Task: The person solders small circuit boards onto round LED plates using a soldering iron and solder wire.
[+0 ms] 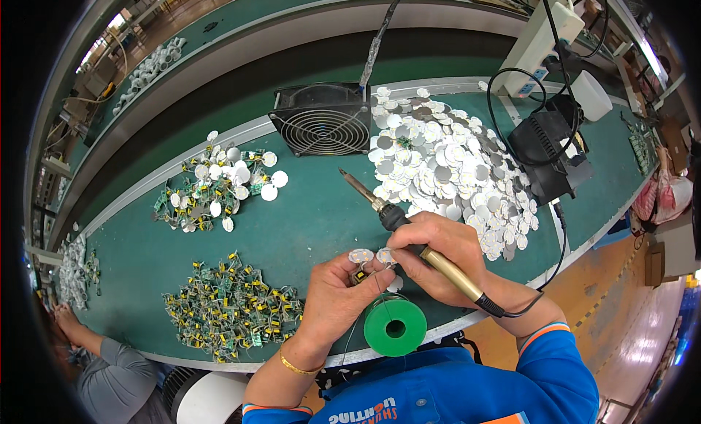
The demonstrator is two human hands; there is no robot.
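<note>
My left hand (327, 296) pinches a small circuit board (358, 276) with a yellow part, largely hidden by the fingers. Against its fingertips lies a round white LED disc (360, 256). My right hand (445, 252) grips a soldering iron (454, 276) with a gold handle; its dark tip points up and left, away from the boards. The same hand's thumb and forefinger meet at a second white disc (385, 257), close beside the first. Just below both hands, a green spool of solder wire (374, 325) sits at the bench's near edge.
White discs form a big pile (453, 165) at the right. Circuit boards with yellow parts are heaped (230, 307) at the near left; boards joined to discs (219, 183) lie beyond. A black fan (321, 121) and black soldering station (544, 147) stand behind. A co-worker's arm (109, 358) shows far left.
</note>
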